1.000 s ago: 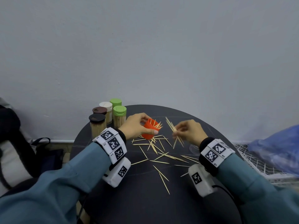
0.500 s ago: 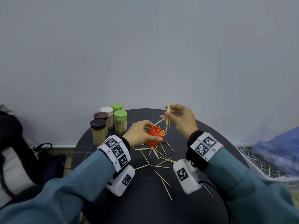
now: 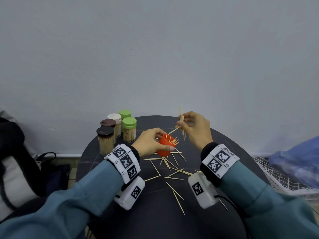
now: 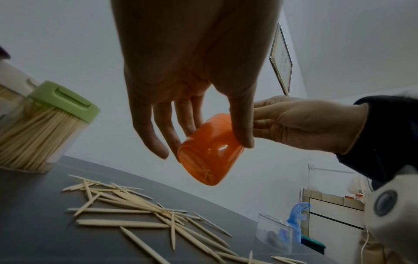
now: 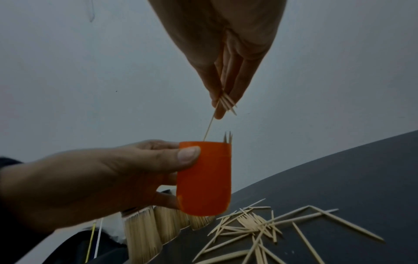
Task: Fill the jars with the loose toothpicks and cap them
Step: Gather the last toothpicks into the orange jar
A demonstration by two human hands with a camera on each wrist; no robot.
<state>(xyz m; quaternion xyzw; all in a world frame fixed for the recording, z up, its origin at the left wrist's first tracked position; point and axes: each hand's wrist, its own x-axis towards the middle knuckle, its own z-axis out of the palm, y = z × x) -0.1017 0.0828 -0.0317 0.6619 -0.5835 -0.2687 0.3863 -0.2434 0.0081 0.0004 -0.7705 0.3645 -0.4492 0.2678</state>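
Orange translucent jar point(image 3: 164, 147), uncapped, toothpick tips point(image 3: 174, 140) protruding

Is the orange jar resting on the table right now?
No: in the left wrist view the left hand holds the orange jar tilted in the air, clear of the dark table.

Toothpicks going into an orange jar

The left hand point(image 3: 150, 144) grips the orange jar point(image 3: 164, 146) above the dark table point(image 3: 155, 213); the right hand point(image 3: 195, 130) pinches a toothpick bundle point(image 3: 182, 124) just beside its mouth.
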